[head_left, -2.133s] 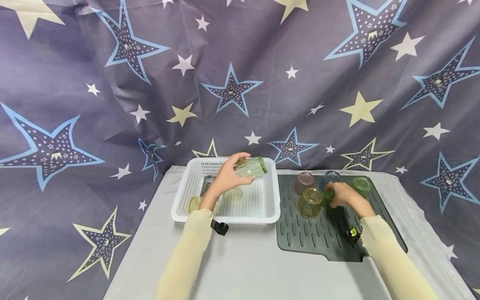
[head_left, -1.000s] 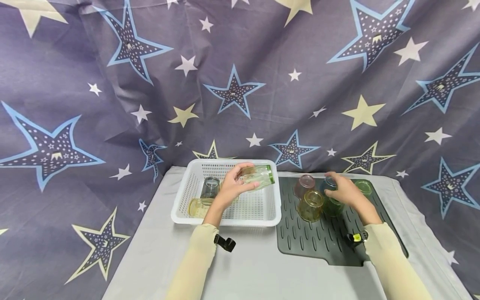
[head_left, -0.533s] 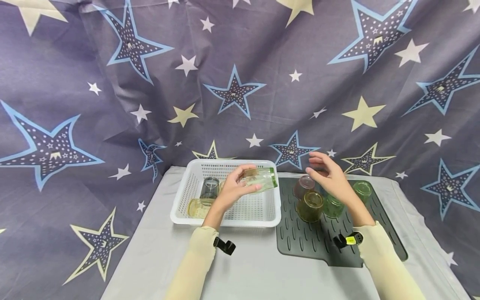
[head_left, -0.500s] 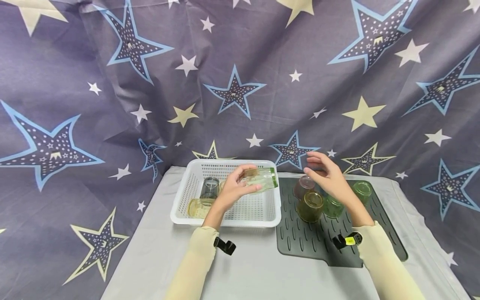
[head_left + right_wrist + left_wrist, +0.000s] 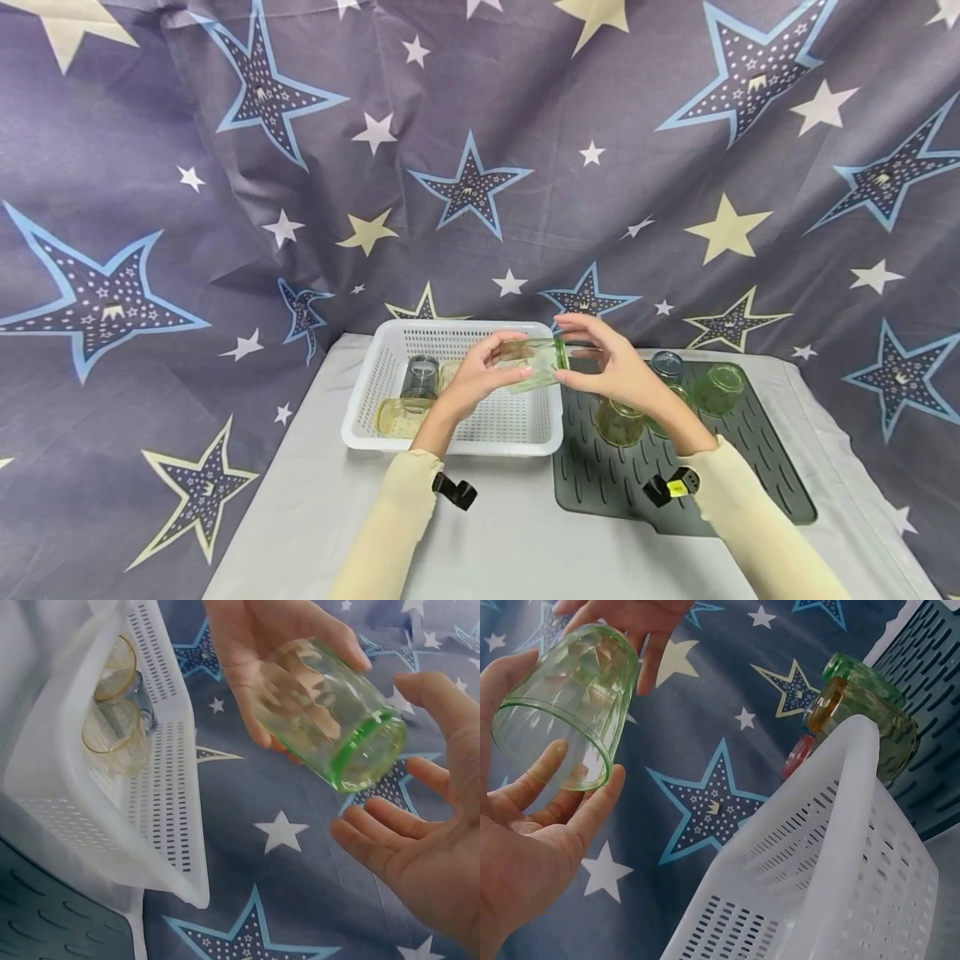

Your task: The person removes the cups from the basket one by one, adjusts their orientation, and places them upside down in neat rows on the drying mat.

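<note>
A clear green drinking glass (image 5: 534, 364) is held on its side above the white basket by my left hand (image 5: 474, 382). In the left wrist view, thumb and fingers curve round the open-mouth end of the glass (image 5: 562, 712). The thick green base points right, towards my right hand (image 5: 615, 377). That hand has spread fingers and thumb around the base end. The right wrist view shows a gap between its fingertips and the glass (image 5: 322, 720). Nothing is in its grip.
The white basket (image 5: 480, 447) contains a grey glass (image 5: 420, 377) and yellowish glasses (image 5: 401, 417). On the dark drying mat (image 5: 720, 492) stand upside-down glasses: amber (image 5: 619, 425), blue (image 5: 666, 364), green (image 5: 720, 389), another green partly covered, and pink (image 5: 798, 756). A star-patterned cloth (image 5: 465, 83) hangs behind.
My right hand has left the glasses on the mat and come up and left to the held glass's base. My left hand has shifted slightly right and lower, still holding the green glass.
</note>
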`<state>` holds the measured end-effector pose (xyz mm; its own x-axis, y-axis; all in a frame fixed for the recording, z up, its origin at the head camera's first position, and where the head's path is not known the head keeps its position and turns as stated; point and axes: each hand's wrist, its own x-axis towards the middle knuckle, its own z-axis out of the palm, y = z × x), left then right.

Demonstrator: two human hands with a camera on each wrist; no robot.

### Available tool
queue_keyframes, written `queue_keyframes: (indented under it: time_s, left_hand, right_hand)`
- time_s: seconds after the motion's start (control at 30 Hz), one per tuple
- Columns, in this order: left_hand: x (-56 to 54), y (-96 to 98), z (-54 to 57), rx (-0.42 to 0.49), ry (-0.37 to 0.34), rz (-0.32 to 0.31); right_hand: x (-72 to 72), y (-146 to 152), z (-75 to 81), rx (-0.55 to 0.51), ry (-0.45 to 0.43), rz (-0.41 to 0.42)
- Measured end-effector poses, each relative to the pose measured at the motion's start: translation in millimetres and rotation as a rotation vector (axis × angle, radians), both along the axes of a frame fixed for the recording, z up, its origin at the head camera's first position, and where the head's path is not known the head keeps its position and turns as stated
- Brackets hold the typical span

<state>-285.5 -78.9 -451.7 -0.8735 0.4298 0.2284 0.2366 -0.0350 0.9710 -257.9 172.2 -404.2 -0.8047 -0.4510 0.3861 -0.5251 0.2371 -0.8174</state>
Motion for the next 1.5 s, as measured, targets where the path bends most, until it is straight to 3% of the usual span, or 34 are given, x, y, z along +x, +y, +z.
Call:
queue_keyframes:
  time_s: [0.7, 1.03, 1.27, 1.5]
  left_hand:
    - [-4.2, 5.3, 5.4, -0.01, -0.026, -0.058]
    - [-9.4, 8.0, 3.5, 0.002, -0.087, -0.075]
    - [-11.2, 4.9, 5.2, -0.044, -0.115, -0.093]
    - [-14.8, 1.0, 13.1, -0.104, -0.094, -0.119]
  right_hand:
    - [2.2, -8, -0.6, 0.062, 0.029, 0.019]
    - [0.3, -7, -2.5, 0.07, 0.015, 0.022]
    - [0.4, -8, -3.7, 0.062, 0.012, 0.022]
    - [-1.4, -9, -0.3, 0.054, 0.014, 0.018]
